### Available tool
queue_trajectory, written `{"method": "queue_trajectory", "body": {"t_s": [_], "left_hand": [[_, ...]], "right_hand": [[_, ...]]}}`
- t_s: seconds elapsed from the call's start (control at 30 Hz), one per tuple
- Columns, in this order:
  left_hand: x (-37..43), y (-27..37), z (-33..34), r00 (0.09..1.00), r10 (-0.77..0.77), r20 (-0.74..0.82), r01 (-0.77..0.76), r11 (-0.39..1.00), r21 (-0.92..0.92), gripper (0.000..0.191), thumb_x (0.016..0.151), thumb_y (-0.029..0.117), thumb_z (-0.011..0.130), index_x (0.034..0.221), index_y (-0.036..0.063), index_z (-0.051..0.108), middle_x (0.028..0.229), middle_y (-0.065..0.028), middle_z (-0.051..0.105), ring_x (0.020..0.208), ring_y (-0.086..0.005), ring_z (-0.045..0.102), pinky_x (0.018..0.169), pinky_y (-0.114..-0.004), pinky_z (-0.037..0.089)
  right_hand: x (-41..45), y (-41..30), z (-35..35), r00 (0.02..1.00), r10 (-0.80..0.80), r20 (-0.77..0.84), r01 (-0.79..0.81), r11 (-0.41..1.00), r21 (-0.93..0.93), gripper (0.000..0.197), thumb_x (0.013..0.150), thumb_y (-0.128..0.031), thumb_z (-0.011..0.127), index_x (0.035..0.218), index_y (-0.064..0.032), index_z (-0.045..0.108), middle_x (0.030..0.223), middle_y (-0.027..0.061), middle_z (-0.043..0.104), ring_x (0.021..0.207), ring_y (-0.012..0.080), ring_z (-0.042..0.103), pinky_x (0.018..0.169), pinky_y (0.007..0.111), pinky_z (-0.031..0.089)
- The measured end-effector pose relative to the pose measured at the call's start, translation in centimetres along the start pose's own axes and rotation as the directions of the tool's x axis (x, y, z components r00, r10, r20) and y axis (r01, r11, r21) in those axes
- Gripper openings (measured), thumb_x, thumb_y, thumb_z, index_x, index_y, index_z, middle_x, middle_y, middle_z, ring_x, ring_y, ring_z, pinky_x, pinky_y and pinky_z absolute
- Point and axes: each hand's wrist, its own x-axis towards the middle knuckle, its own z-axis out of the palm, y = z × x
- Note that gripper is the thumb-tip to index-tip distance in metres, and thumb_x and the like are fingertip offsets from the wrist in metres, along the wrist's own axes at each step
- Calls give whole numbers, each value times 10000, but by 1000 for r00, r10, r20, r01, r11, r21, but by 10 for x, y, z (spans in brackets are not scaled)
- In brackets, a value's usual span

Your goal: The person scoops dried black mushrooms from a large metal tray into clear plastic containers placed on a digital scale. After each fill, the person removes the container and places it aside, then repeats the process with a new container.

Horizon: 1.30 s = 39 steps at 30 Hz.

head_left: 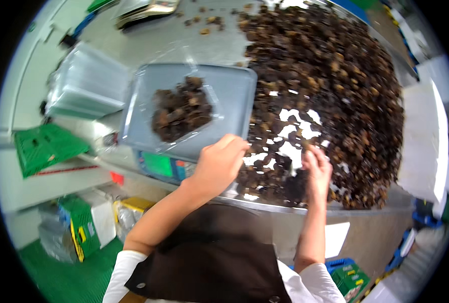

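Observation:
Spread over the metal table lies a large heap of small dark brown pieces (345, 75), which look like mushrooms. My right hand (318, 172) is over the thinned near part of the heap, fingers bent together; whether a piece is between the fingertips is unclear. My left hand (222, 161) is at the near right corner of a grey scale tray (232, 110), its fingers curled and their tips partly hidden. On the tray sits a clear plastic container (215, 104) with a clump of the same pieces (183, 110) inside. Below the tray shows the scale's green display (157, 164).
Left of the scale stands a stack of clear plastic containers (86, 83). A green crate (48, 147) is beyond the table's left edge. A white board (421, 140) borders the heap at right. Scattered pieces (211, 21) and a booklet-like stack (147, 13) lie at the back.

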Motion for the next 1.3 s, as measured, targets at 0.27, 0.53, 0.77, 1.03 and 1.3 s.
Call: {"method": "queue_trajectory", "body": {"t_s": [0.27,0.53,0.77,1.03,1.3], "left_hand": [[-6,36,14,958,-191,216,280,795,-538,143,867,-106,639,982,-38,691,1008,-118,680,713,-114,664,605,-229,554],[-20,47,48,915,-81,395,269,852,-448,380,835,-94,683,1195,10,622,1134,-138,635,686,-81,635,584,-207,502],[-25,38,9,973,-22,232,99,941,-324,424,805,-79,721,1206,14,617,1162,-122,626,699,-75,598,615,-208,497],[-58,-2,-42,916,-400,-1,367,840,-399,270,851,-108,653,1108,-28,646,1102,-96,656,732,-71,591,654,-213,503],[-64,-15,-82,859,-474,-195,371,838,-401,226,913,-72,614,1134,-27,625,1071,-81,678,714,-68,588,605,-187,465]], "right_hand": [[-20,-6,22,963,167,212,-228,924,308,293,1039,-233,566,1217,-2,598,954,121,719,680,130,658,598,248,521],[-72,-33,38,722,243,648,-566,746,351,450,1081,-401,428,1159,-2,620,931,69,662,673,115,595,594,222,513],[-5,-63,-41,924,268,272,-366,827,426,216,963,-175,648,1108,-15,639,944,80,674,755,139,617,702,296,552],[107,-138,-142,785,-553,-278,518,833,-195,211,960,-161,610,1108,-20,662,994,150,711,874,186,701,725,288,566],[122,-8,34,990,-143,3,63,411,-909,338,808,-392,774,943,-91,700,886,166,731,897,328,710,796,449,546]]}}
